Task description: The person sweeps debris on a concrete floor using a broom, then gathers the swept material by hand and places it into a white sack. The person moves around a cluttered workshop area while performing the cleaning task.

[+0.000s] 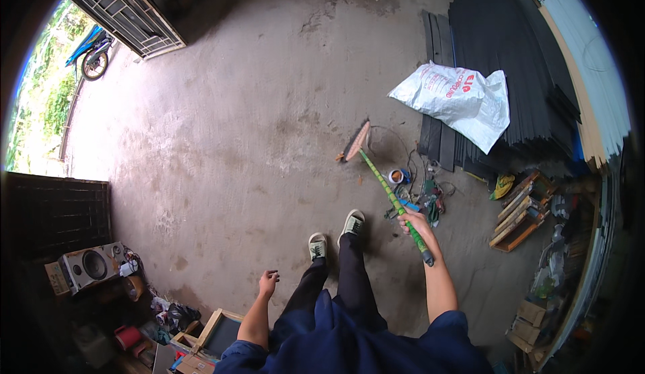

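My right hand (416, 225) is closed around the upper part of a broom's green, banded handle (386, 189). The dark end of the handle points back toward my forearm. Ahead of me, the broom's pinkish head (357, 142) with dark bristles is at the floor, pointing away to the left. My left hand (269, 282) hangs beside my left leg with its fingers loosely bent and apart, holding nothing. Just right of the handle are a small white and blue tub (398, 176) and a tangle of cords and green tools (430, 199).
A white woven sack (460, 98) lies on stacked dark panels (500, 31) at the right. Wooden frames (524, 213) stand nearer on that side. At the left are a speaker (93, 264), a dark wooden panel (57, 206) and a barred gate (127, 11), with a motorbike (94, 55) outside.
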`<state>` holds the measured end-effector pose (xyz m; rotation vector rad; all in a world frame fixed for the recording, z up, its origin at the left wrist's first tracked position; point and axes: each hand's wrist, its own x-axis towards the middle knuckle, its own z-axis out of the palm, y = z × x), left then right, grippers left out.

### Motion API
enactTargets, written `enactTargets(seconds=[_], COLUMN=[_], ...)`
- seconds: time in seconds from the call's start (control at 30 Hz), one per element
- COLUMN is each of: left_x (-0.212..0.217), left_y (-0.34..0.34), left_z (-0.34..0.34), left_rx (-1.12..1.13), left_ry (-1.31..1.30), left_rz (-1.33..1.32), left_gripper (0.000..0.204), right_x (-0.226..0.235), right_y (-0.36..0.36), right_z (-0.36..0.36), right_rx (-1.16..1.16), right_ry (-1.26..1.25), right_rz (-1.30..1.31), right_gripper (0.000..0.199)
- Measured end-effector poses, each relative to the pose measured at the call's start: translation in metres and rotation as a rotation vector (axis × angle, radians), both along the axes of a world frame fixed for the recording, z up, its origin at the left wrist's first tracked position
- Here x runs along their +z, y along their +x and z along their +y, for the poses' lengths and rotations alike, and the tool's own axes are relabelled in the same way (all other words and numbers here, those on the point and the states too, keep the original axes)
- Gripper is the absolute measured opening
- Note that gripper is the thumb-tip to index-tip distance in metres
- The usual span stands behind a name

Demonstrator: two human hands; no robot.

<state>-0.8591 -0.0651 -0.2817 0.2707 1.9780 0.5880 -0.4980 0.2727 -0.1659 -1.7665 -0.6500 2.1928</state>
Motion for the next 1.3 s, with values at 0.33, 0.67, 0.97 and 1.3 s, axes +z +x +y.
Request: enactTargets(seconds=[0.33,0.67,0.97,1.3], left_x=[0.022,-0.01,-0.015,-0.011], left_y=[0.041,0.119,0.132,0.128], left_z=[0.111,0.176,0.304,0.325], left_rx=[0.239,0.156,-0.196,-0.334], left_ry=[0.074,-0.006,0.099,0.124], left_rz=[0.024,-0.057,-0.005,-0.068], left_gripper=[0.021,0.023,0.025,0.023], right_x=[-0.105,-0.09,-0.022,-0.099], right_y=[-0.13,0.03,0.139,0.126], right_z=[0.195,0.175,0.162,0.2], right_rx=[0.056,0.025,-0.275,-0.697], right_ry=[-0.042,-0.306,-0.277,-0.273], right_rz=[0.304,0.235,0.238,0.5], right_gripper=[0.017,0.011,0.017,0.01])
